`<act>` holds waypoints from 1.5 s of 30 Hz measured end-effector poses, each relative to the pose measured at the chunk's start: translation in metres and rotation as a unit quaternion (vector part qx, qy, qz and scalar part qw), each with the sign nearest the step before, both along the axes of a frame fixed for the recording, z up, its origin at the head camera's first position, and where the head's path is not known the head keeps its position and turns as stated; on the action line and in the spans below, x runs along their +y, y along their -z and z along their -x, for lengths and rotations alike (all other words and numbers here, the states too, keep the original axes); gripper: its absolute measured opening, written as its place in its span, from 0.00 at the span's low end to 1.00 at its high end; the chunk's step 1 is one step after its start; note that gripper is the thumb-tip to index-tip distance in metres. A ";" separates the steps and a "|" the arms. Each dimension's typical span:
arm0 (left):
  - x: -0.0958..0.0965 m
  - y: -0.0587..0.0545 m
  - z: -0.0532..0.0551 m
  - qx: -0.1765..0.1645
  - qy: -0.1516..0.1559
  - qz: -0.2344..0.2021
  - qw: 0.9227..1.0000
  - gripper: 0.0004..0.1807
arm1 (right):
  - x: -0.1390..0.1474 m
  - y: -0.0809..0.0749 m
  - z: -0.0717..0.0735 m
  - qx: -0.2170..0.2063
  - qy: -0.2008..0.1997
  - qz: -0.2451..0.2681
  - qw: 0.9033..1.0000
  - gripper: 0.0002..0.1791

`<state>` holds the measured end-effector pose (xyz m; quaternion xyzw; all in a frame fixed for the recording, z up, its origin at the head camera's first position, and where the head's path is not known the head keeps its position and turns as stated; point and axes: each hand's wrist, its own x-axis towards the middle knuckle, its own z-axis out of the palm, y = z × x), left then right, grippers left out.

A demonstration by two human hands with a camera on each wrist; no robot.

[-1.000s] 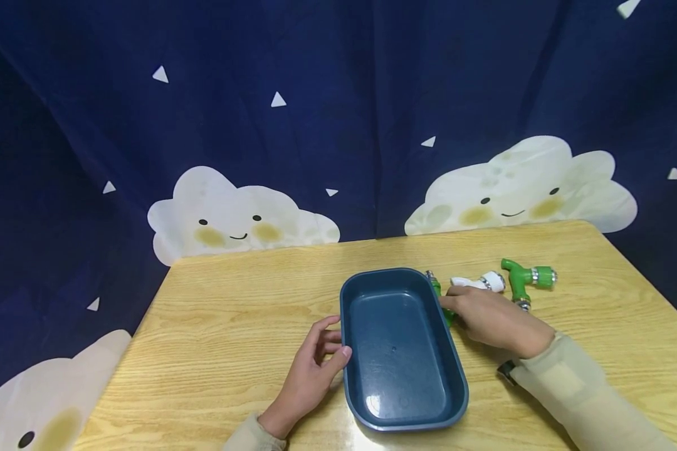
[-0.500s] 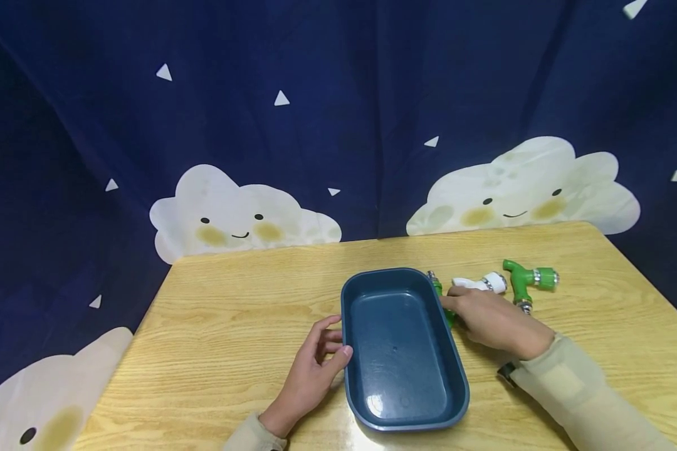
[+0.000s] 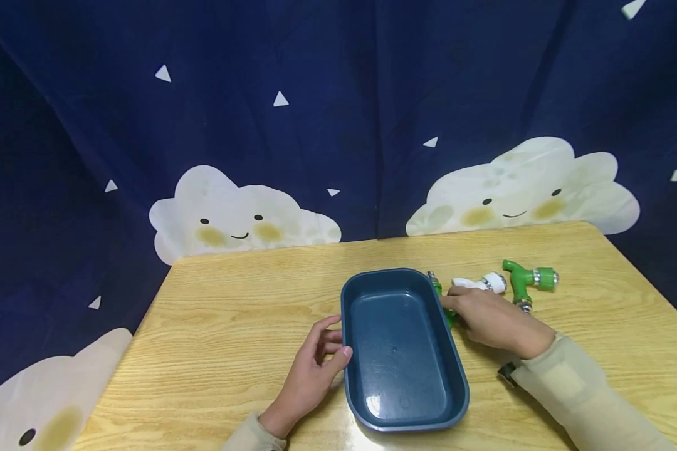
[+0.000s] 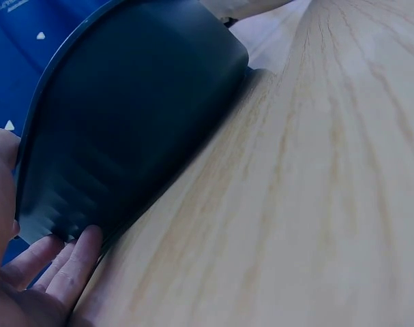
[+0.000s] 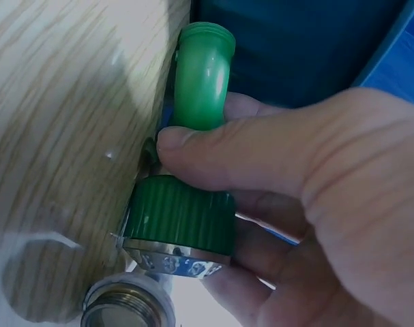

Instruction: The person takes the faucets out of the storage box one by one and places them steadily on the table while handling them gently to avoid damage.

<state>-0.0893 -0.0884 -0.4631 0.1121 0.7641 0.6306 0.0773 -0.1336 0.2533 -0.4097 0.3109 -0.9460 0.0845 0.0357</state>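
Observation:
A dark blue plastic tub (image 3: 400, 351) sits on the wooden table. My left hand (image 3: 310, 373) holds its left side, thumb at the rim and fingers against the outer wall; the left wrist view shows the fingertips (image 4: 87, 238) on that wall. Right of the tub, my right hand (image 3: 482, 316) pinches a green tap (image 5: 203, 75), thumb across its body above the ribbed green knob (image 5: 179, 214). The hand and tub rim hide part of this tap in the head view. A white tap (image 3: 479, 283) lies just behind the right hand, and another green tap (image 3: 521, 279) farther right.
The wooden table (image 3: 231, 313) extends to both sides of the tub. Behind it hangs a navy curtain (image 3: 316, 125) with clouds and white triangles. In the right wrist view, a threaded metal end (image 5: 125, 306) shows close below the held tap.
Both hands, the tub and the taps keep their places. Only a very slight shift of the head view shows.

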 end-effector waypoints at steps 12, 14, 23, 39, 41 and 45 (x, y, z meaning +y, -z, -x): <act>0.001 0.000 0.001 -0.004 -0.003 0.003 1.000 0.30 | 0.002 -0.001 0.001 -0.021 0.003 0.008 1.000 0.30; 0.001 0.000 0.001 -0.005 -0.004 0.005 1.000 0.30 | 0.003 -0.002 0.002 -0.024 0.000 0.010 1.000 0.30; 0.001 0.001 0.001 -0.005 -0.006 0.009 1.000 0.31 | 0.001 -0.003 0.001 -0.014 -0.004 0.000 1.000 0.27; 0.000 0.001 0.001 -0.001 -0.005 0.008 1.000 0.30 | 0.002 -0.001 0.001 -0.007 -0.006 -0.002 1.000 0.26; 0.000 0.002 0.001 0.000 -0.005 0.007 1.000 0.30 | 0.002 -0.001 0.000 -0.006 -0.005 -0.004 1.000 0.26; 0.001 0.002 0.001 -0.001 -0.005 0.008 1.000 0.30 | 0.003 0.000 0.000 -0.004 -0.005 -0.008 1.000 0.25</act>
